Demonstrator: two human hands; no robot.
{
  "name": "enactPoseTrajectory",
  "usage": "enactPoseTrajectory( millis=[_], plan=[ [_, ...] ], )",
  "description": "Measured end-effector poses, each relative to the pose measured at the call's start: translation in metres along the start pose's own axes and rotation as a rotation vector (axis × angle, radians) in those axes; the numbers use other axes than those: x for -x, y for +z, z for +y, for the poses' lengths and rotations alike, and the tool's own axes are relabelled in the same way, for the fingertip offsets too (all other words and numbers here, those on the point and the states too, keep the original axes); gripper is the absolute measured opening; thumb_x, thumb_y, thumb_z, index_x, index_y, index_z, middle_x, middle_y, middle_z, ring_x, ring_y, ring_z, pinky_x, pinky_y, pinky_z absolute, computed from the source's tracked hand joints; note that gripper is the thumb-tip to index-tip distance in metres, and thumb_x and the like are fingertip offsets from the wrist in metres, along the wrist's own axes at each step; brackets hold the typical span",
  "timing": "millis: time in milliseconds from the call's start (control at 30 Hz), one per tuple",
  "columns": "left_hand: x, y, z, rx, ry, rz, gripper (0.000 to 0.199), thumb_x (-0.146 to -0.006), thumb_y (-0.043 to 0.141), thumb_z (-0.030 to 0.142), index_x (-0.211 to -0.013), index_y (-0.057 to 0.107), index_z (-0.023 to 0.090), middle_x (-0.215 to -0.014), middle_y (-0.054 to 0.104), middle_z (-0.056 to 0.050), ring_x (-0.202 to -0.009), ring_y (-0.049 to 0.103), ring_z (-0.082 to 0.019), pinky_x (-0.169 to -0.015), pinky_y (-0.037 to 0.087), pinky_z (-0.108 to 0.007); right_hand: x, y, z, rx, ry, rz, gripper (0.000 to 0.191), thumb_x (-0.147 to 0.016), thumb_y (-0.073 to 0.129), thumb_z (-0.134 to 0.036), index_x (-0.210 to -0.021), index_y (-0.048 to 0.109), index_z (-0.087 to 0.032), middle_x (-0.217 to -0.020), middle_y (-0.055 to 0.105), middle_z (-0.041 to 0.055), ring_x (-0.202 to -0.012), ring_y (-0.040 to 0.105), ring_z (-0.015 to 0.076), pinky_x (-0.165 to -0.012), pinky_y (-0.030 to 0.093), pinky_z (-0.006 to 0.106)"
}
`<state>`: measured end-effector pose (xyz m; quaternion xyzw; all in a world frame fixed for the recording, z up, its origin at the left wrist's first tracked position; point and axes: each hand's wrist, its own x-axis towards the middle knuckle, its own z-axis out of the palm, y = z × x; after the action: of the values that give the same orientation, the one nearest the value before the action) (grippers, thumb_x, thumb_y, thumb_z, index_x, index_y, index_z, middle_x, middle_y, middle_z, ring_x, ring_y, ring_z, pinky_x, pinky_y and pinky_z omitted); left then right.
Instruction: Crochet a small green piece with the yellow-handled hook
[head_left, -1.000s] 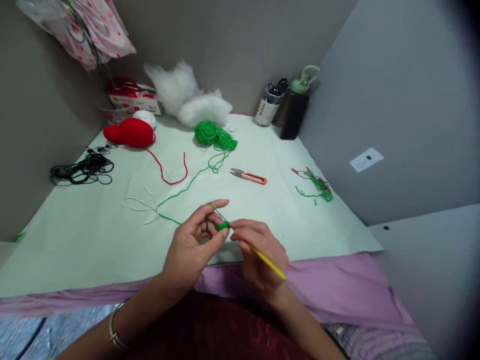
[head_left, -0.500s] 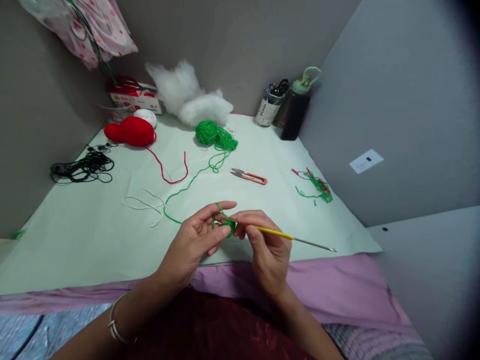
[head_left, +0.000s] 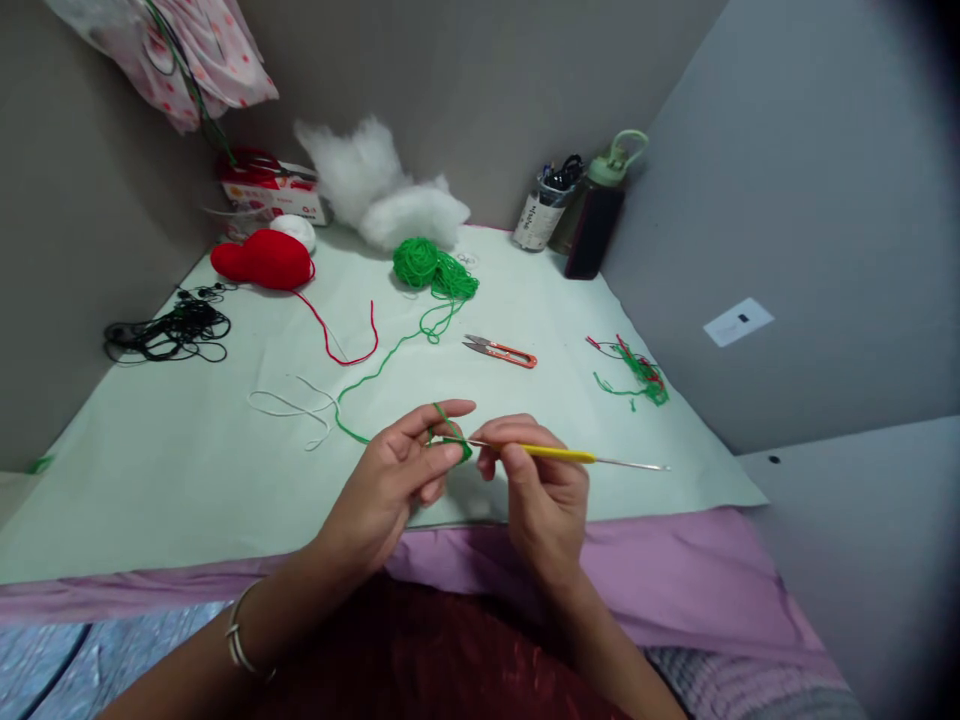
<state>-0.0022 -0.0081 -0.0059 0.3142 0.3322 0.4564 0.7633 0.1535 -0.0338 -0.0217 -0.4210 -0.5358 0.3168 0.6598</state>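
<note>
My left hand (head_left: 401, 465) pinches a small piece of green crochet work (head_left: 464, 451) between thumb and fingers, and a green strand loops over its raised index finger. In my right hand (head_left: 544, 490) is a double-ended crochet hook with a yellow grip (head_left: 559, 454), held like a pencil. Its left tip meets the green strand at the work; the other metal end points right. From my left hand the green yarn (head_left: 360, 384) trails across the table to a green yarn ball (head_left: 415, 262). Part of the work is hidden behind my left thumb.
Orange thread snips (head_left: 501, 351) lie beyond my hands. White yarn (head_left: 292, 405), a red stuffed-looking piece (head_left: 262, 260) and a black cord bundle (head_left: 176, 328) are at left. White stuffing (head_left: 412, 215) sits behind. Yarn scraps (head_left: 641, 375), a bottle (head_left: 609, 170) and a pen cup (head_left: 538, 215) are at right.
The hook has levelled out and shifted slightly right, its right end rising. More of its left metal tip shows between my hands, and the green work is more covered by my thumb.
</note>
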Motion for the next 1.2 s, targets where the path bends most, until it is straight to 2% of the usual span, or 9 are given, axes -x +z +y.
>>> enactPoseTrajectory(
  millis=[133, 267, 467, 567, 700, 833, 967, 1100, 1200],
  plan=[
    [0.003, 0.001, -0.004, -0.146, 0.042, 0.006, 0.031, -0.088, 0.084, 0.029, -0.119, 0.083, 0.026, -0.091, 0.065, -0.001, -0.059, 0.049, -0.006, -0.058, 0.038, -0.021, -0.001, 0.001, 0.004, -0.065, 0.118, -0.011, 0.02, -0.102, 0.066, -0.037, -0.099, 0.079, -0.023, -0.085, 0.076, 0.0037, -0.066, 0.065, 0.0143, -0.059, 0.054, 0.029],
    [0.004, 0.001, -0.003, -0.131, 0.045, 0.025, 0.025, -0.086, 0.084, 0.028, -0.111, 0.085, 0.025, -0.091, 0.063, 0.0, -0.059, 0.049, -0.006, -0.059, 0.038, -0.023, -0.005, 0.0, 0.006, -0.237, 0.242, -0.028, 0.024, -0.102, 0.064, -0.043, -0.095, 0.073, -0.021, -0.083, 0.076, 0.0035, -0.059, 0.062, 0.0122, -0.056, 0.054, 0.026],
    [0.005, -0.004, -0.002, -0.171, 0.069, 0.039, 0.026, -0.086, 0.086, 0.027, -0.112, 0.084, 0.026, -0.089, 0.061, 0.001, -0.062, 0.047, -0.007, -0.059, 0.038, -0.022, -0.006, -0.002, 0.002, -0.271, 0.219, -0.058, 0.022, -0.106, 0.059, -0.037, -0.095, 0.07, -0.021, -0.085, 0.079, 0.0037, -0.058, 0.064, 0.0115, -0.057, 0.055, 0.026],
    [0.006, -0.006, -0.003, -0.251, 0.103, 0.054, 0.026, -0.087, 0.084, 0.026, -0.113, 0.084, 0.026, -0.086, 0.061, 0.001, -0.066, 0.049, -0.009, -0.061, 0.041, -0.021, -0.002, -0.005, -0.002, -0.087, 0.113, -0.073, 0.022, -0.109, 0.053, -0.031, -0.101, 0.072, -0.022, -0.091, 0.079, 0.0042, -0.065, 0.069, 0.0134, -0.061, 0.059, 0.027],
    [0.008, -0.001, -0.006, -0.342, 0.212, 0.157, 0.032, -0.085, 0.084, 0.017, -0.116, 0.082, 0.025, -0.087, 0.062, 0.001, -0.07, 0.052, -0.009, -0.07, 0.047, -0.02, 0.007, -0.006, 0.0, 0.378, -0.281, -0.173, 0.024, -0.105, 0.055, -0.017, -0.116, 0.074, -0.025, -0.098, 0.08, 0.0055, -0.084, 0.076, 0.0183, -0.075, 0.064, 0.032],
    [0.007, 0.001, -0.004, -0.118, 0.082, 0.082, 0.053, -0.083, 0.087, 0.019, -0.134, 0.075, 0.025, -0.087, 0.061, 0.003, -0.055, 0.042, -0.003, -0.051, 0.037, -0.016, 0.016, -0.006, 0.008, 0.642, -0.553, -0.181, 0.037, -0.1, 0.064, -0.012, -0.132, 0.073, -0.028, -0.111, 0.079, 0.0093, -0.1, 0.077, 0.0224, -0.08, 0.066, 0.034],
    [0.004, -0.004, 0.006, 0.101, -0.098, -0.036, 0.043, -0.083, 0.088, 0.019, -0.125, 0.08, 0.019, -0.079, 0.055, 0.005, -0.047, 0.025, 0.002, -0.044, 0.022, -0.014, 0.012, -0.006, 0.005, 0.328, -0.316, -0.051, 0.03, -0.103, 0.059, -0.01, -0.12, 0.076, -0.027, -0.1, 0.078, 0.0051, -0.085, 0.073, 0.0179, -0.074, 0.063, 0.033],
    [0.005, -0.004, 0.009, 0.057, -0.031, -0.034, 0.038, -0.082, 0.09, 0.02, -0.119, 0.084, 0.024, -0.09, 0.061, 0.001, -0.051, 0.031, 0.001, -0.045, 0.024, -0.014, 0.0, -0.002, -0.001, -0.058, -0.038, -0.041, 0.021, -0.106, 0.059, -0.02, -0.103, 0.079, -0.026, -0.092, 0.075, 0.0023, -0.069, 0.066, 0.0131, -0.059, 0.055, 0.027],
    [0.006, -0.001, 0.004, -0.041, 0.029, -0.018, 0.037, -0.082, 0.091, 0.024, -0.119, 0.084, 0.027, -0.085, 0.061, 0.001, -0.057, 0.04, -0.003, -0.048, 0.031, -0.014, -0.002, 0.003, -0.001, -0.01, -0.037, -0.082, 0.019, -0.105, 0.062, -0.021, -0.106, 0.08, -0.026, -0.094, 0.077, 0.0033, -0.072, 0.068, 0.014, -0.061, 0.056, 0.027]
  ],
)
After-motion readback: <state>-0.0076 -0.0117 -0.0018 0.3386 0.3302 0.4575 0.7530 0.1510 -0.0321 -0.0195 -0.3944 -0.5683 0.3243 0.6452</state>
